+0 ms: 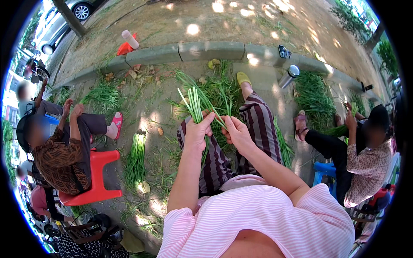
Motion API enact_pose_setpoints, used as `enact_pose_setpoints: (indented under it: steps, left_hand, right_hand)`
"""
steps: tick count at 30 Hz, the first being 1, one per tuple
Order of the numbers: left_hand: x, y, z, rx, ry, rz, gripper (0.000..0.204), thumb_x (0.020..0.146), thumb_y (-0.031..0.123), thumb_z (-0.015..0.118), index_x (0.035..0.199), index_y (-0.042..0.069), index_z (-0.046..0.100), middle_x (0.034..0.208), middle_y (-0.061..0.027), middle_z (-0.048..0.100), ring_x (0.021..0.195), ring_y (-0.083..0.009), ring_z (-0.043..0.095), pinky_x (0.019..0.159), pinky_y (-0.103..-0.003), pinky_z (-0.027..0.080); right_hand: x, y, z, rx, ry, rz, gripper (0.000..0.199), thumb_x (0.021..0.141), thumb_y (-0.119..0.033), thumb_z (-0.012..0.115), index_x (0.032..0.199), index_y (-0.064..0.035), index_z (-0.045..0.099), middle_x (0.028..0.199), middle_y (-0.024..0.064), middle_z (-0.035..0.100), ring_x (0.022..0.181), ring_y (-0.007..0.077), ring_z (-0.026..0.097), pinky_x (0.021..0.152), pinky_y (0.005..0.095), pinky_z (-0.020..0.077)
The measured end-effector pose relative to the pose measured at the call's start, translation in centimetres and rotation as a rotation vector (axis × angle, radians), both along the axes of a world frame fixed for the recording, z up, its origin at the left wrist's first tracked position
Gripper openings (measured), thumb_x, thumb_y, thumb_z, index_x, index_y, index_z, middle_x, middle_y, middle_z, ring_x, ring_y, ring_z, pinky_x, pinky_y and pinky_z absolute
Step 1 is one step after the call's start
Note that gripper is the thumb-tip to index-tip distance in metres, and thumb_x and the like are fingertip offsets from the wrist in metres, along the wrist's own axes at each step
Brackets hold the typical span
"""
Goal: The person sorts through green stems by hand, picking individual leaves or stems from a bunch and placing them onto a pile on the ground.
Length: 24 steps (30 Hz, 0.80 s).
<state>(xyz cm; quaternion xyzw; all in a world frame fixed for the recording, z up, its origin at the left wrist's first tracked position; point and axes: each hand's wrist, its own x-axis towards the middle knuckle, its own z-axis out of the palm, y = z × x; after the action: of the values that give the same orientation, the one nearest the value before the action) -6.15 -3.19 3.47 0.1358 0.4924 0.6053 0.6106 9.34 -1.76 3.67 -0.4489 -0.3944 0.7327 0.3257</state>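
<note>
Head view: the left hand [198,132] is closed around a bunch [194,104], whose long axis points forward and slightly left, pale ends foremost. Just beside, on its right, the right hand [238,132] pinches a stem [217,116] slanting forward-left.

I see a loose bunch of slender green stalks with whitish ends [195,107] in the person's left hand [198,132], pale tips fanning away.
</note>
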Motion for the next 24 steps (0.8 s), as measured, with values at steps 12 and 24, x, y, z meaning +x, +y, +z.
enact_pose_setpoints:
  steps: [12,24]
  left_hand:
    - [0.8,0.0,-0.3,0.015,0.130,0.016,0.017,0.083,0.011,0.075,0.099,0.004,0.071,0.078,0.0010,0.067,0.049,-0.0036,0.045,0.042,-0.021,0.036]
    - [0.6,0.0,0.3,0.016,0.062,0.034,0.021,0.087,0.012,0.071,0.105,0.003,0.066,0.090,-0.0042,0.070,0.050,-0.0031,0.043,0.046,-0.021,0.036]
  right_hand:
    - [-0.2,-0.7,-0.4,0.667,-0.413,-0.031,0.027,0.099,-0.025,0.055,0.105,0.0004,0.060,0.069,0.0061,0.055,0.061,0.0098,0.050,0.055,0.0282,0.0420]
    - [0.2,-0.3,0.0,0.254,-0.235,-0.039,0.022,0.100,-0.021,0.052,0.106,-0.0016,0.060,0.069,-0.0020,0.054,0.054,0.0051,0.049,0.048,0.0227,0.0404]
